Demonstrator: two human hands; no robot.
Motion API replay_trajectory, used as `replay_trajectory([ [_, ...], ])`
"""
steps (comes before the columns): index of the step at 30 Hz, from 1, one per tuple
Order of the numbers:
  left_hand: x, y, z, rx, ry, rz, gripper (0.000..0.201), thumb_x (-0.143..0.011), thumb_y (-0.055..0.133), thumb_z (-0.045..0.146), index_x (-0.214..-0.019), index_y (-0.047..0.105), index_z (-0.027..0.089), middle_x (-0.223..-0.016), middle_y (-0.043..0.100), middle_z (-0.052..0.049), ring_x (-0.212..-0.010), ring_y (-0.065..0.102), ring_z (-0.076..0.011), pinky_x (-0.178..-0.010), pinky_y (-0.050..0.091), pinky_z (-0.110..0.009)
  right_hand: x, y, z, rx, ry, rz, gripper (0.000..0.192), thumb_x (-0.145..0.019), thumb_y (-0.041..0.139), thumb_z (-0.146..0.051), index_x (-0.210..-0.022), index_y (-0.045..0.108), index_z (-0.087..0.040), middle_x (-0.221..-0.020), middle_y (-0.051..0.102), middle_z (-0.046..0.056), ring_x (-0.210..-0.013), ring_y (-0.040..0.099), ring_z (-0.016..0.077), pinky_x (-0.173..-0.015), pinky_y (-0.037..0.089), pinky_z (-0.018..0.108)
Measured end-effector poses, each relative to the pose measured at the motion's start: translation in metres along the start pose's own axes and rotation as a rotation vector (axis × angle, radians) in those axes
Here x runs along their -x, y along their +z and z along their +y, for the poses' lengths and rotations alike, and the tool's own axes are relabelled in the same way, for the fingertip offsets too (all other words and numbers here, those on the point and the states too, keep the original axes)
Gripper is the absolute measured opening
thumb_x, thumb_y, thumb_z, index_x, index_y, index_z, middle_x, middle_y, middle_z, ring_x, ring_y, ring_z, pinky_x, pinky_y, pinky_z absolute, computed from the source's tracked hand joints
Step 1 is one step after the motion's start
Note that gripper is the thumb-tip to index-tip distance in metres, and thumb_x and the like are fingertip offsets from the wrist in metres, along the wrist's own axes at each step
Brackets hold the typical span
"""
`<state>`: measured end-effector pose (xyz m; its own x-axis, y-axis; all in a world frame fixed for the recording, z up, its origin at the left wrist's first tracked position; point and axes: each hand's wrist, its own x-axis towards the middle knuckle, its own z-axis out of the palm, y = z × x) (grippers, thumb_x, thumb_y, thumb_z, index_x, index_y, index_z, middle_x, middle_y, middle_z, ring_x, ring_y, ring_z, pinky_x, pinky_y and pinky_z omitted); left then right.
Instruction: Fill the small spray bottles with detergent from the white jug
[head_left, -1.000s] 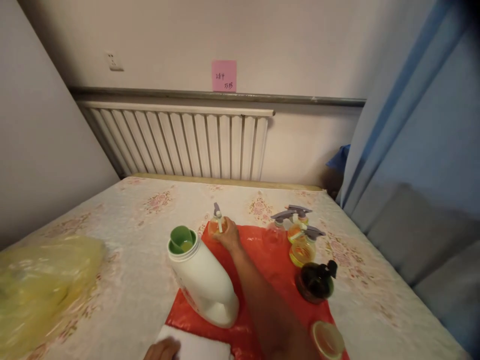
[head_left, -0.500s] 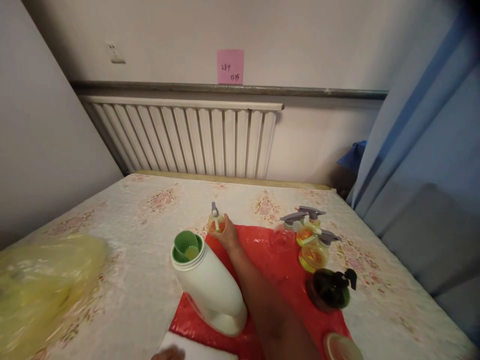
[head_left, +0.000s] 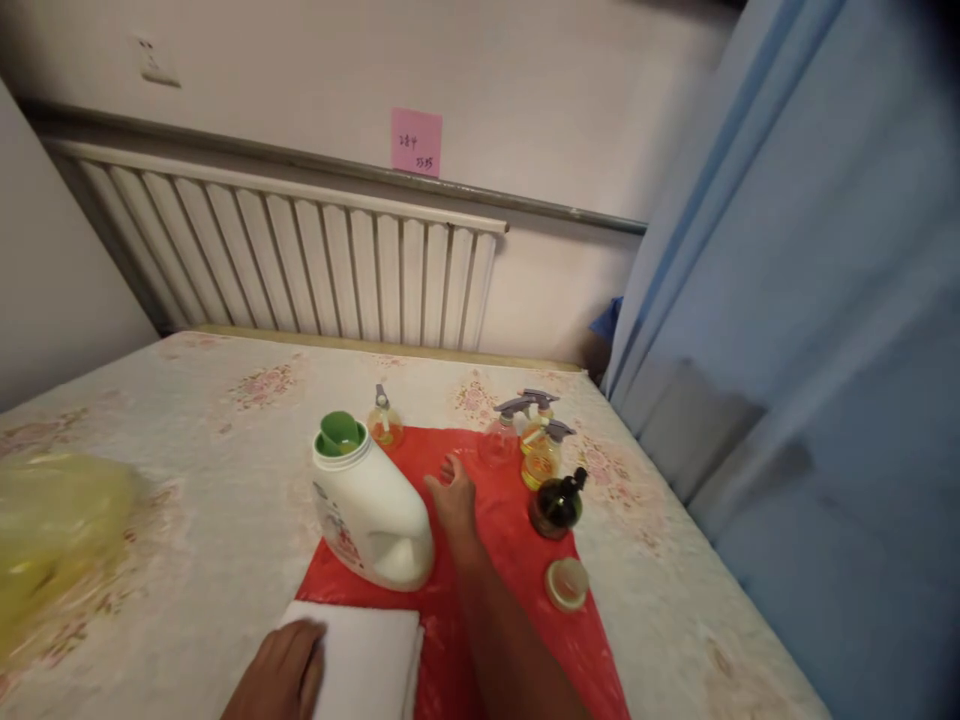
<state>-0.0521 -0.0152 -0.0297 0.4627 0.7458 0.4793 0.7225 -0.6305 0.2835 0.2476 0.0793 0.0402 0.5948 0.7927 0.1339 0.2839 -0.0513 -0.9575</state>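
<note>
My right hand is over the red plastic sheet, fingers apart and holding nothing. Just left of it stands a large white jug with a handle hole and a green inner spout. Behind the jug, a small clear spray bottle with orange-yellow liquid stands by the sheet's far left corner. My left hand lies on the left edge of a folded white cloth, its fingers resting on top.
Along the sheet's right side stand a clear spray bottle, yellow-filled spray bottles, a dark pump bottle and a pale round cap. A yellow plastic bag lies at left. Blue curtain hangs at right.
My right hand has let go of the small spray bottle at the back and drawn back toward me, to its right. More of my left hand shows on the cloth. The view has turned right.
</note>
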Motion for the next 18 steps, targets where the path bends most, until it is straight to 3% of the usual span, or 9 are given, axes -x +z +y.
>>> replay_trajectory([
  [5,-0.006,-0.003,0.002,-0.018,0.023,-0.036,0.022,-0.095,0.048,0.037,-0.103,0.063,0.023,-0.101,0.070,-0.007,-0.098,0.066,-0.0276,-0.092,0.053,-0.044,0.063,-0.052,0.003,-0.064,0.051,0.069,0.052,-0.070,0.070,-0.024,-0.121,0.063,-0.017,-0.116,0.073,0.014,-0.107,0.071,0.0261,-0.091,0.058,0.037],
  [10,-0.010,-0.006,0.006,-0.042,0.014,-0.051,0.024,-0.095,0.045,0.034,-0.100,0.064,0.021,-0.102,0.070,-0.009,-0.098,0.064,-0.0278,-0.093,0.051,-0.044,0.101,-0.112,0.005,-0.086,0.024,0.099,0.049,-0.067,0.071,-0.029,-0.115,0.066,-0.017,-0.105,0.077,0.012,-0.097,0.074,0.0257,-0.088,0.059,0.039],
  [14,-0.012,-0.007,0.008,-0.052,0.001,-0.061,0.024,-0.094,0.044,0.033,-0.100,0.064,0.021,-0.101,0.070,-0.008,-0.097,0.064,-0.0275,-0.093,0.050,-0.044,0.106,-0.166,0.007,-0.031,-0.009,0.198,0.052,-0.069,0.069,-0.037,-0.116,0.065,-0.016,-0.103,0.077,0.011,-0.094,0.075,0.0244,-0.087,0.059,0.038],
  [18,-0.012,-0.008,0.010,-0.043,0.000,-0.049,0.023,-0.093,0.044,0.032,-0.099,0.064,0.022,-0.100,0.069,-0.008,-0.097,0.063,-0.0275,-0.093,0.050,-0.044,0.088,-0.216,0.012,0.114,0.018,0.314,0.056,-0.066,0.070,-0.039,-0.117,0.064,-0.017,-0.101,0.076,0.010,-0.094,0.074,0.0258,-0.088,0.058,0.039],
])
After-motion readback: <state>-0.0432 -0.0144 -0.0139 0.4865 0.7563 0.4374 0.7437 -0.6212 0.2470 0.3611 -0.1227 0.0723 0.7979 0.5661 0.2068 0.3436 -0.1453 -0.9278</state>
